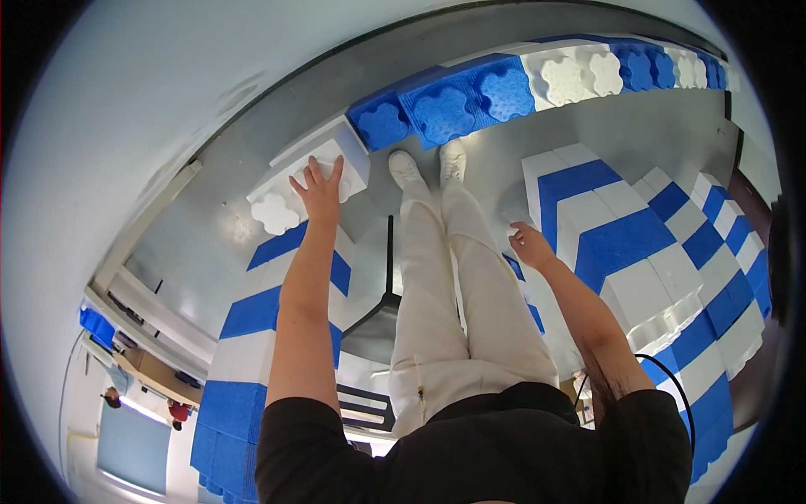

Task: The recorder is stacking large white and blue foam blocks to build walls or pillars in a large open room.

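Observation:
My left hand (317, 195) lies with fingers spread on a white studded building block (353, 151), one of the large toy-brick kind. That block stands at the far end of a stack of blue and white blocks (243, 357) on my left. Rounded studs show on its side next to my wrist. My right hand (532, 247) hangs in the air to the right of my legs, its fingers loosely bent and slightly apart, holding nothing. Nearest to it is a stepped pile of blue and white blocks (630, 235).
A low row of blue and white studded blocks (508, 88) curves past my shoes (405, 168). Taller striped stacks (718, 252) rise at the right. Beside my left leg is a black-legged stand (388, 298). A pale wall (151, 109) bounds the left; two people appear small at lower left.

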The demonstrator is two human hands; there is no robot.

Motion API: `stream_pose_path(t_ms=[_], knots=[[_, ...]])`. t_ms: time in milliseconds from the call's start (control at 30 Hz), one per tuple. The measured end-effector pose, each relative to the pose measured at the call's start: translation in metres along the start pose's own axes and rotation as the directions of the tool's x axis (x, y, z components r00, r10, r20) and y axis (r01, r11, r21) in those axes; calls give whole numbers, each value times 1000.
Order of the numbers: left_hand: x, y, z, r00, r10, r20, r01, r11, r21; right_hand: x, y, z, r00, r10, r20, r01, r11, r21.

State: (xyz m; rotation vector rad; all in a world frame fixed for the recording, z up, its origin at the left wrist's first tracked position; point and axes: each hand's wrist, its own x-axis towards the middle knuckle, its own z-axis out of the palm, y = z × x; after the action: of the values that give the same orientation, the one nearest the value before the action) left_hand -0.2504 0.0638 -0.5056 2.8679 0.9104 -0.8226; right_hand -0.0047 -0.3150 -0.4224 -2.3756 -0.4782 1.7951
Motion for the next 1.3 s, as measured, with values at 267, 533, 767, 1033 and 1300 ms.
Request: stream_pose_path(t_ms=[267,533,767,1033,1300], knots=[[-1,-2,6,995,-70,77,64,995,75,-3,-7,3,1000,-20,3,20,999,-35],[-20,-72,38,949,-224,221,184,965,188,-3,-6,-5,1000,-14,-19,14,1000,-4],[-33,-103,29,954,-210,215,174,969,178,-2,17,-2,1000,-10,-22,9,999,-54],[-39,-98,21,935,-231,269,187,966,179,-2,1,6,999,-38,-4,38,999,-6],[-37,-86,-16,906,-226,357,138,957,257,8,-5,-4,1000,-18,-17,17,997,-70]])
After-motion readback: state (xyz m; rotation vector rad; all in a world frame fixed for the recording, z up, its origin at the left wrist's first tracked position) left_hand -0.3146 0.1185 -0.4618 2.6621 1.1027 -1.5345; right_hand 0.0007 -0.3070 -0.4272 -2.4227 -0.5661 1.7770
